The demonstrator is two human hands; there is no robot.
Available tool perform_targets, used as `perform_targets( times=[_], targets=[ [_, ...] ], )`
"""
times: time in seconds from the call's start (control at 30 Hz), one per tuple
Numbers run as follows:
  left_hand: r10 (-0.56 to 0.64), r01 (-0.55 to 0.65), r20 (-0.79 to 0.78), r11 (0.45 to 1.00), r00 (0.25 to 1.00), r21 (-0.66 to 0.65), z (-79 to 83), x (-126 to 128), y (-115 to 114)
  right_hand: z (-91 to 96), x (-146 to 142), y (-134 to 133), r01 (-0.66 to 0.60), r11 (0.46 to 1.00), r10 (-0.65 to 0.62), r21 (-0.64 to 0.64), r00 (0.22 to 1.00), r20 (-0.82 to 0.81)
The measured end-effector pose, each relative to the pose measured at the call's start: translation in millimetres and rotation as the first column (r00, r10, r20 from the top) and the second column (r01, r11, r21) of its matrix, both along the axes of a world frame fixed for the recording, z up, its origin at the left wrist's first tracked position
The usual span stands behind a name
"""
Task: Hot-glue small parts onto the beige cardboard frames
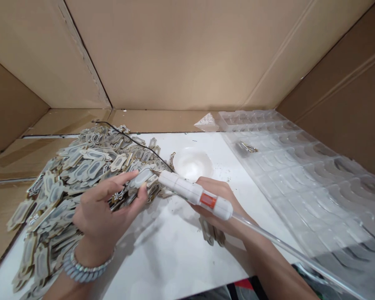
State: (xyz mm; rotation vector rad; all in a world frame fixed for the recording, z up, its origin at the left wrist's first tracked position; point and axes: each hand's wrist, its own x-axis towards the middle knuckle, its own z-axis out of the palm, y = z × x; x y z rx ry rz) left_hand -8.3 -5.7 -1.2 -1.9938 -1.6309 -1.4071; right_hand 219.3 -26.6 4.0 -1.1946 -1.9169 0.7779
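Observation:
Between thumb and fingertips, my left hand (103,208) grips a small grey frame-shaped plate (142,177) with a scalloped outline, at the right edge of a large heap of similar plates (81,166). My right hand (217,200) is closed around a white pen-like tool (183,187) with an orange-red band. From the tool's rear end a clear tube (268,239) runs down to the right. The tool's thin tip is at the right end of the held plate; whether it touches cannot be made out. Under my right forearm lie a few loose plates (211,231).
A shallow white bowl (193,163) sits on the white tabletop (162,258). On the right is a clear compartment tray (287,175) with small metal pieces (247,146) in one section. A dark thin wire (134,141) crosses the heap. Cardboard walls (187,54) enclose the back and sides.

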Motion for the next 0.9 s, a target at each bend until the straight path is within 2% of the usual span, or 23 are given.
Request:
perform_targets(
  times=[0.13,0.33,0.53,0.67,0.7,0.77,0.83,0.9],
  targets=[
    [-0.025,0.025,-0.01,0.998,1.0,0.062,-2.0,-1.6,2.6,0.2,0.4,0.5,-0.011,1.0,0.011,0.008,1.0,0.001],
    [0.01,-0.011,0.024,0.999,1.0,0.032,-11.1,-7.0,4.2,0.4,0.5,1.1,-0.008,0.999,0.008,0.031,1.0,0.003],
    [0.011,-0.01,0.048,1.0,0.999,-0.025,-6.1,-4.9,-0.8,1.9,1.0,1.0,-0.003,1.0,0.003,0.027,1.0,0.0],
    [-0.006,0.005,0.039,1.0,0.999,0.009,-4.5,-6.5,0.3,0.6,1.2,1.3,0.027,0.998,-0.027,0.049,1.0,0.002],
    [-0.038,0.037,0.055,0.999,0.998,0.015,-5.4,-7.0,0.9,-0.3,1.0,1.5,0.051,0.997,-0.051,0.055,0.999,-0.002],
    [-0.182,0.181,0.123,0.983,0.975,0.026,-8.3,-6.4,1.0,-1.8,0.2,2.0,0.114,0.992,-0.113,0.056,0.993,-0.022],
    [-0.373,0.372,0.227,0.927,0.9,0.049,-11.9,-2.4,-1.4,-2.0,-0.8,2.2,0.174,0.984,-0.173,0.02,0.982,-0.073],
    [-0.472,0.495,0.348,0.868,0.81,0.026,-15.4,4.6,-6.5,-0.2,-1.8,2.0,0.201,0.978,-0.206,-0.054,0.971,-0.124]
  ],
)
